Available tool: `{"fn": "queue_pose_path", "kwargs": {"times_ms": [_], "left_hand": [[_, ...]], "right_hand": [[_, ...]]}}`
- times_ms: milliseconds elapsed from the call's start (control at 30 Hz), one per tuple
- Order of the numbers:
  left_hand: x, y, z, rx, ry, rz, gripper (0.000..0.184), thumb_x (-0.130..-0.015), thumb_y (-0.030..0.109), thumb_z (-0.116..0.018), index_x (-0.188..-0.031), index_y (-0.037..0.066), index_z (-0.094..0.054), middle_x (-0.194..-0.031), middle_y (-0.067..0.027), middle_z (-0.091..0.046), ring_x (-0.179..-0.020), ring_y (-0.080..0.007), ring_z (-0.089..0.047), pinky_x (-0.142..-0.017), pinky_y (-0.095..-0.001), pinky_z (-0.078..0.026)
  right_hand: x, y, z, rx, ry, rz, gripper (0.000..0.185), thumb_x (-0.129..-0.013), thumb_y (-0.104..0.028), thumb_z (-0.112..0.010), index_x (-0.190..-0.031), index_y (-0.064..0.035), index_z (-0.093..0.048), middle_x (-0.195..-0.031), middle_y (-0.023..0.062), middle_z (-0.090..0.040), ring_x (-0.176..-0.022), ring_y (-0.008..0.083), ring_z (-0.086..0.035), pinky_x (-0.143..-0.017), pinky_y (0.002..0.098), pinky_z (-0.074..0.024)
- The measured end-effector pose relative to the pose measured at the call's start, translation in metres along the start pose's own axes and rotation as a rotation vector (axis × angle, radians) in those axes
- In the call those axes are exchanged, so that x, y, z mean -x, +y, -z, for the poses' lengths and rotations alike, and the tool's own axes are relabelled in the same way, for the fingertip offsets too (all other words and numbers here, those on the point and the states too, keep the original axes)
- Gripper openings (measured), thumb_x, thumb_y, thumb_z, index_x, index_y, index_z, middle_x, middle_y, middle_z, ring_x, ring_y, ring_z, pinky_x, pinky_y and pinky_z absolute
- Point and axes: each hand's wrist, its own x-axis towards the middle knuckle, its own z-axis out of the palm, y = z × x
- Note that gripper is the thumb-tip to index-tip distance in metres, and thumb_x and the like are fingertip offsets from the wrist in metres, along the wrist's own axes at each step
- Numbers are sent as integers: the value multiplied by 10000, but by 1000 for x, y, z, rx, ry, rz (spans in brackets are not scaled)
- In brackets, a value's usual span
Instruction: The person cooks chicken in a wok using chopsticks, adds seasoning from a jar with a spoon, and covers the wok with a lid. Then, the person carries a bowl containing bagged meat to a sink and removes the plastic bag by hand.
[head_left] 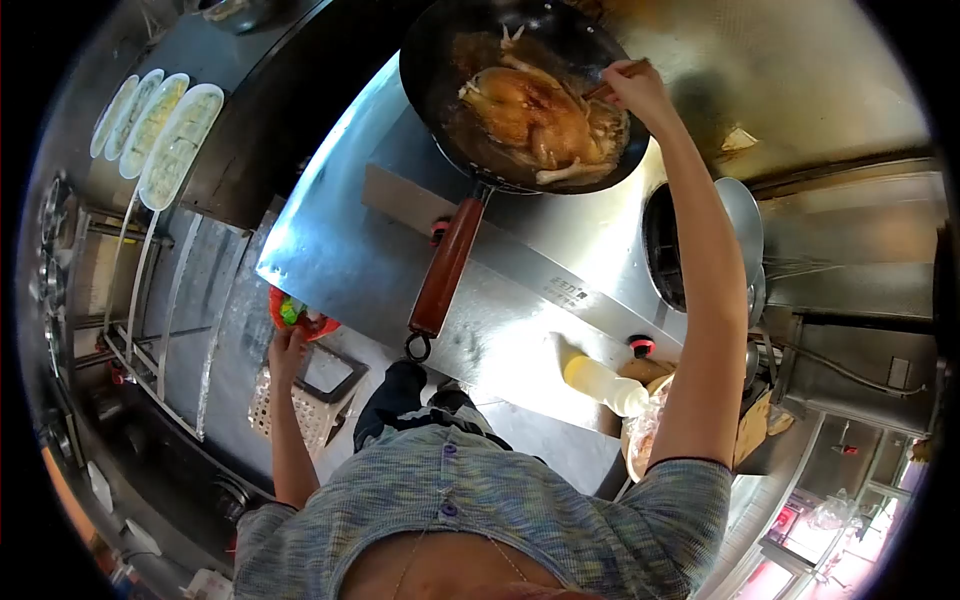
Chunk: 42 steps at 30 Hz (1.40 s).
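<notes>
A whole browned chicken [545, 120] lies in shallow brown liquid inside a black wok [440, 135]. The wok's reddish-brown wooden handle [448, 265] points toward my body. At the wok's right rim, my right hand [638, 88] is closed around thin brown chopsticks [600, 91], whose tips reach the chicken's edge. Low on the left, my left hand [286, 345] has its fingers closed at the edge of a red plastic container [277, 303]. Something green [291, 311] shows inside that container. My left fingertips are partly hidden.
Several white oval plates [180, 145] of food stand on the left counter. A squeeze bottle [605, 385] lies by the steel stove front [500, 310], near red knobs. Another dark pan [663, 245] sits right, behind my forearm. A perforated basket [300, 410] is below my left hand.
</notes>
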Motion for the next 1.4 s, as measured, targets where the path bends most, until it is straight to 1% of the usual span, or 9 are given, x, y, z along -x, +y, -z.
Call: {"fn": "queue_pose_path", "kwargs": {"times_ms": [300, 567, 733, 833, 900, 967, 1100, 1300, 1400], "left_hand": [[-5, 27, -17, -22, -105, -64, 241, -867, 181, -465, -885, -38, -563, -741, -55, -587, -618, -105, -522, -548, -241, -418], [-10, 33, -26, -74, -62, -150, 227, -856, 153, -471, -877, -51, -568, -724, -74, -597, -689, -121, -562, -592, -246, -425], [-12, 5, -11, -124, -44, -130, 230, -843, 153, -489, -896, -54, -573, -749, -95, -608, -708, -133, -568, -618, -260, -433], [-17, -26, -6, -52, -16, -114, 241, -840, 169, -496, -904, -49, -578, -763, -98, -613, -720, -145, -572, -628, -266, -434], [-19, -32, -10, -2, -43, -107, 249, -840, 181, -500, -905, -45, -582, -764, -94, -614, -716, -147, -570, -626, -268, -432], [-9, -16, -8, 17, -92, -122, 256, -840, 192, -503, -904, -41, -585, -757, -86, -610, -698, -145, -565, -615, -268, -428], [9, 45, -17, -133, -70, -80, 244, -846, 179, -494, -896, -40, -587, -704, -53, -584, -615, -122, -524, -551, -260, -406], [-26, 2, -31, -31, -83, -182, 229, -850, 167, -484, -845, -41, -580, -642, -29, -549, -528, -81, -461, -486, -236, -369], [-24, 24, -37, 7, -164, -174, 228, -844, 172, -488, -826, -39, -574, -618, -30, -541, -514, -81, -457, -486, -240, -373]], "right_hand": [[96, 20, 39, -355, 224, 199, 192, -782, -135, -604, -884, 28, -609, -751, 68, -627, -672, 114, -598, -617, 224, -454], [22, 77, -29, -498, 361, 252, 214, -782, -189, -623, -849, 14, -619, -783, 45, -632, -715, 108, -566, -635, 231, -439], [19, 56, -19, -218, 358, 204, 246, -769, -223, -633, -832, 14, -627, -761, 54, -633, -684, 108, -573, -622, 234, -444], [41, 35, 11, -594, 405, 273, 233, -788, -205, -612, -872, 13, -620, -735, 54, -629, -640, 110, -582, -603, 224, -454], [51, 55, 9, -529, 405, 233, 236, -803, -192, -594, -883, 30, -610, -738, 62, -627, -632, 109, -587, -597, 217, -455], [68, 65, 7, -427, 394, 177, 208, -837, -158, -546, -913, 34, -570, -782, 91, -606, -635, 148, -606, -559, 233, -480], [119, 50, 50, -930, 556, 89, 267, -872, -219, -468, -923, 32, -544, -838, 154, -590, -704, 232, -610, -602, 284, -491], [253, -6, 85, -1650, 371, 152, 297, -894, -282, -419, -792, -33, -546, -781, 77, -567, -612, 186, -535, -480, 302, -456], [297, -32, 82, -1501, 134, 451, 376, -923, -308, -325, -738, -64, -543, -697, 101, -584, -494, 152, -510, -451, 268, -430]]}}
